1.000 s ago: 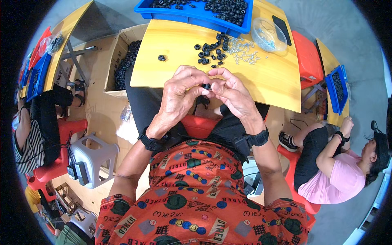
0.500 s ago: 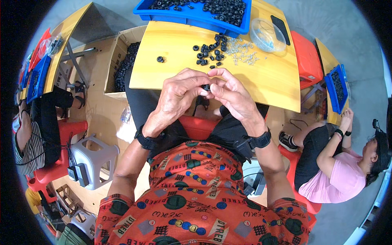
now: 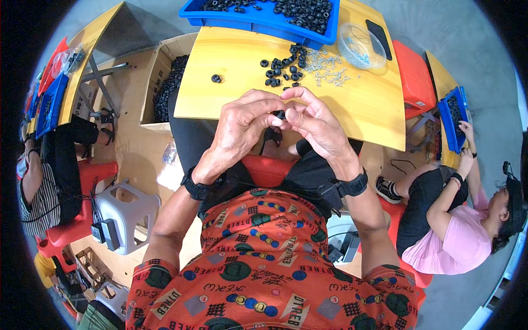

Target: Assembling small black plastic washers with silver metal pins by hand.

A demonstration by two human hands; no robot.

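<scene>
A small black round part (image 3: 279, 114) is pinched between the fingertips of my left hand (image 3: 242, 124), just off the near edge of the yellow table (image 3: 357, 104). My right hand (image 3: 316, 124) meets it from the other side, thumb and fingers curled close around the part; whether they grip the part or something tiny at it is hidden. Past my fingers lies a loose group of black round parts (image 3: 294, 69), and beside it a scatter of tiny clear-silvery pieces (image 3: 328, 67). One lone black part (image 3: 216, 78) sits to the left.
A blue tray (image 3: 247, 25) of black parts stands at the table's far side. Right of it are a clear round tub (image 3: 371, 52) and a dark phone-like slab (image 3: 378, 39). A cardboard box (image 3: 149, 102) of black parts stands left. A co-worker in pink (image 3: 454, 236) sits right.
My right hand has shifted slightly to the right, its fingers opening a little from the part. My left hand stays nearly still. The co-worker on the right reaches a hand to their blue tray.
</scene>
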